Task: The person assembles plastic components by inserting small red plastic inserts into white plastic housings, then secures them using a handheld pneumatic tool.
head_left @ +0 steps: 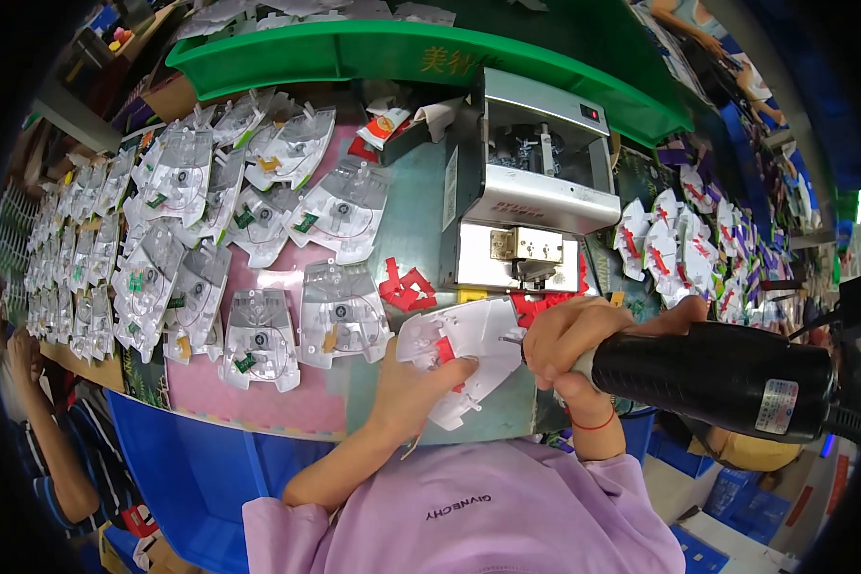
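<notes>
My left hand (409,387) grips a white plastic shell (486,335) just in front of my chest, its thumb pressed over a red plastic piece (445,350) seated on the shell. Closed round the front end of a black electric screwdriver (708,375) is my right hand (584,337). The screwdriver lies nearly level, with its tip pointing left at the shell's right edge; whether it touches cannot be told. Behind the shell stands a metal screw feeder (550,206), screws visible in its window. Loose red plastic pieces (407,287) lie beside the feeder.
Clear plastic housings (342,311) with small boards and wires cover the table's left side. White shells with red pieces (674,251) are spread at the right. A long green bin (383,53) runs along the back; a blue bin (187,478) sits below the front edge. Other people work nearby.
</notes>
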